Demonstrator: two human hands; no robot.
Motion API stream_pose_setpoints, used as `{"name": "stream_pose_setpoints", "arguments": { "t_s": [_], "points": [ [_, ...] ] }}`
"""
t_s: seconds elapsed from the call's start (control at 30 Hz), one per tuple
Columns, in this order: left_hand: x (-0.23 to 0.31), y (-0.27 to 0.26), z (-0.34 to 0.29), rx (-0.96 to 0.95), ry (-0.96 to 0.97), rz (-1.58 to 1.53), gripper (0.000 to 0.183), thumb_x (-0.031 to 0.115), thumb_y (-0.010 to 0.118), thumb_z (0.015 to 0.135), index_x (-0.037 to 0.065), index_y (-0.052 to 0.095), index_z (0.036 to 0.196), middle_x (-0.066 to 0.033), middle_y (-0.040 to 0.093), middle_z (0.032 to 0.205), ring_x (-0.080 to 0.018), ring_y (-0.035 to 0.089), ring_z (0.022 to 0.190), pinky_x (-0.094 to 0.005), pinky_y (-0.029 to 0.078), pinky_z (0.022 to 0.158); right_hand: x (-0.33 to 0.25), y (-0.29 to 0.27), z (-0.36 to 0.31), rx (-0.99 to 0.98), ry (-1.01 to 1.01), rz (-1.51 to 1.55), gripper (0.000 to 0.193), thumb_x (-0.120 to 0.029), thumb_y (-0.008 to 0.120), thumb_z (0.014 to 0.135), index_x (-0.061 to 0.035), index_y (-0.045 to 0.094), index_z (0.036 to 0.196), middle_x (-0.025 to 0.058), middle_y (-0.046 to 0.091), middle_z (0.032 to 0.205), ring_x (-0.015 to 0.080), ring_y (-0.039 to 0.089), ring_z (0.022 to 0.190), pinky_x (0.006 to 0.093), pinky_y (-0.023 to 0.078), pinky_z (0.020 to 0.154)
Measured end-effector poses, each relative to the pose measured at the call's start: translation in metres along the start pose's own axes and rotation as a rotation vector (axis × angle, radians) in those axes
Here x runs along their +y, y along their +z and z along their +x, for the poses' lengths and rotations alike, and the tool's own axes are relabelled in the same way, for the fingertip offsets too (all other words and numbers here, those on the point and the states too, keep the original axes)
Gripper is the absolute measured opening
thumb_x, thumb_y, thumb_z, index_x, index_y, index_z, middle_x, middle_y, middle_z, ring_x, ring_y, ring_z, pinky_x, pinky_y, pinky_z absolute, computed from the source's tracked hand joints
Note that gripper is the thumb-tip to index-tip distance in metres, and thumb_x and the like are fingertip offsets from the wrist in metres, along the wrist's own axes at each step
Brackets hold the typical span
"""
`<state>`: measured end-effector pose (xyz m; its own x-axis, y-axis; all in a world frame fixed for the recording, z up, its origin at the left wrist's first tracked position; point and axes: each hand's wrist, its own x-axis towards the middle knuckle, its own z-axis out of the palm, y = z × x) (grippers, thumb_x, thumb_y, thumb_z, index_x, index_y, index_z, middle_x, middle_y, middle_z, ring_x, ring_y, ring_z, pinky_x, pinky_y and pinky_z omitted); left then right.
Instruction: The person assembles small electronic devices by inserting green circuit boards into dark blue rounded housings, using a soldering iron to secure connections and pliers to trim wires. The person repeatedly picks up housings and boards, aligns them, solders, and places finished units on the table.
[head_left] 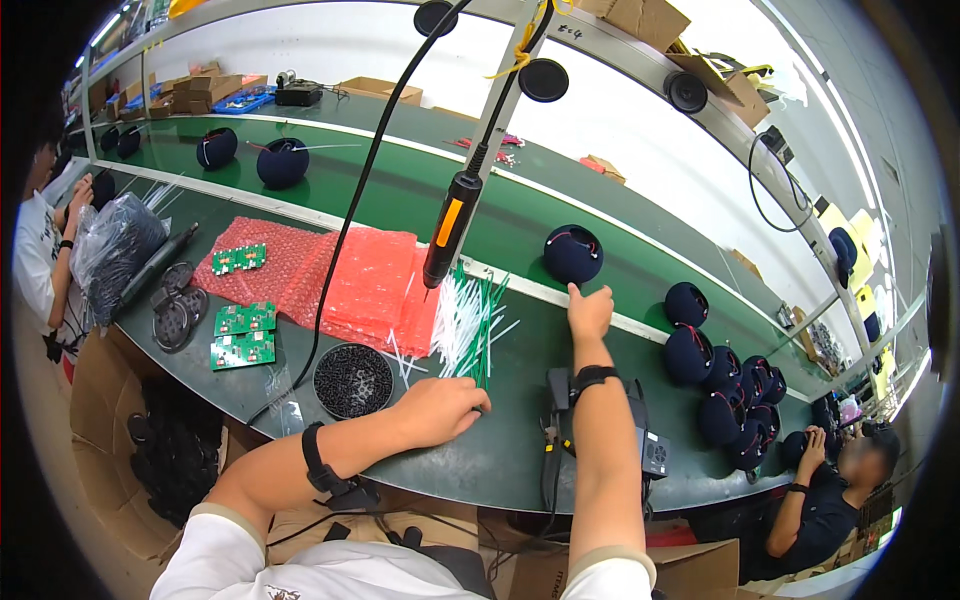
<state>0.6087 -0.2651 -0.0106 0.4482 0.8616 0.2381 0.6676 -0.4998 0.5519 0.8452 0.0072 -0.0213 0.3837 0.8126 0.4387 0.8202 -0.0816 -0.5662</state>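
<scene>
My right hand point(590, 314) is stretched out to the belt's near edge, with its fingers apart. Just beyond its fingertips sits a dark blue round shell point(572, 254) with an opening and thin red wires inside; whether they touch is unclear. My left hand point(440, 410) lies low over the table, its fingers curled and pressed together. Anything between them is too small to make out. Beside it spreads a pile of white and green cable ties point(468, 320). A round dish of small black parts point(352, 380) stands left of that hand.
An electric screwdriver point(453, 225) hangs above red bubble-wrap bags point(370, 285). Green circuit boards point(243, 336) lie to the left. More dark shells point(690, 355) crowd the right side, near a co-worker point(825, 500). A black device point(650, 450) stands at the table's front edge.
</scene>
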Motion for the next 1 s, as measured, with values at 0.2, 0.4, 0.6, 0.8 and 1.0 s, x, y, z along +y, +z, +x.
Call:
{"name": "stream_pose_setpoints", "arguments": {
  "t_s": [0.2, 0.4, 0.6, 0.8, 1.0],
  "points": [
    [0.005, 0.001, 0.012, -0.028, 0.056, -0.075, 0.018, 0.017, 0.068, 0.091, 0.012, 0.072, 0.108, -0.0109, 0.068, 0.097, -0.0342, 0.069, 0.094, -0.0471, 0.056, 0.080, 0.082, 0.014, 0.063, -0.354, 0.050, 0.393, 0.032, -0.036, 0.072, 0.098, -0.0047, 0.075, 0.096, 0.0078, 0.071, 0.085, 0.0197, 0.063, 0.073, 0.0352, 0.050, 0.066],
    [-0.010, 0.006, 0.011, -0.002, 0.042, -0.196, 0.018, 0.012, 0.069, 0.090, 0.008, 0.074, 0.108, -0.0115, 0.067, 0.087, -0.0285, 0.068, 0.078, -0.0408, 0.054, 0.073, 0.040, -0.036, 0.019, -0.655, 0.241, 0.785, 0.025, -0.031, 0.063, 0.105, -0.0090, 0.068, 0.093, 0.0013, 0.071, 0.085, 0.0070, 0.053, 0.061, 0.0235, 0.044, 0.054],
    [0.038, 0.001, 0.040, 0.131, 0.076, -0.304, 0.021, 0.014, 0.069, 0.092, 0.005, 0.071, 0.111, -0.0120, 0.068, 0.088, -0.0260, 0.067, 0.078, -0.0389, 0.054, 0.073, 0.028, -0.108, -0.024, -0.696, 0.084, 0.607, 0.024, -0.029, 0.063, 0.104, -0.0090, 0.069, 0.093, 0.0004, 0.071, 0.082, 0.0055, 0.053, 0.059, 0.0229, 0.043, 0.053],
    [0.059, 0.056, 0.141, 0.508, -0.227, -0.552, 0.034, 0.018, 0.064, 0.097, -0.001, 0.065, 0.124, -0.0161, 0.073, 0.110, -0.0263, 0.070, 0.092, -0.0374, 0.055, 0.080, 0.029, -0.142, -0.063, -0.640, 0.009, 0.568, 0.024, -0.023, 0.067, 0.102, -0.0009, 0.072, 0.094, 0.0038, 0.071, 0.076, 0.0075, 0.054, 0.056, 0.0246, 0.042, 0.052],
    [0.046, 0.074, 0.174, 0.115, -0.503, -1.252, 0.038, 0.027, 0.050, 0.108, 0.002, 0.062, 0.134, -0.0088, 0.072, 0.118, -0.0191, 0.067, 0.106, -0.0349, 0.049, 0.085, 0.042, -0.162, -0.097, -0.725, 0.098, 0.708, 0.022, -0.022, 0.062, 0.106, -0.0040, 0.072, 0.098, 0.0020, 0.070, 0.079, 0.0066, 0.054, 0.057, 0.0222, 0.039, 0.049]
  ]
}}
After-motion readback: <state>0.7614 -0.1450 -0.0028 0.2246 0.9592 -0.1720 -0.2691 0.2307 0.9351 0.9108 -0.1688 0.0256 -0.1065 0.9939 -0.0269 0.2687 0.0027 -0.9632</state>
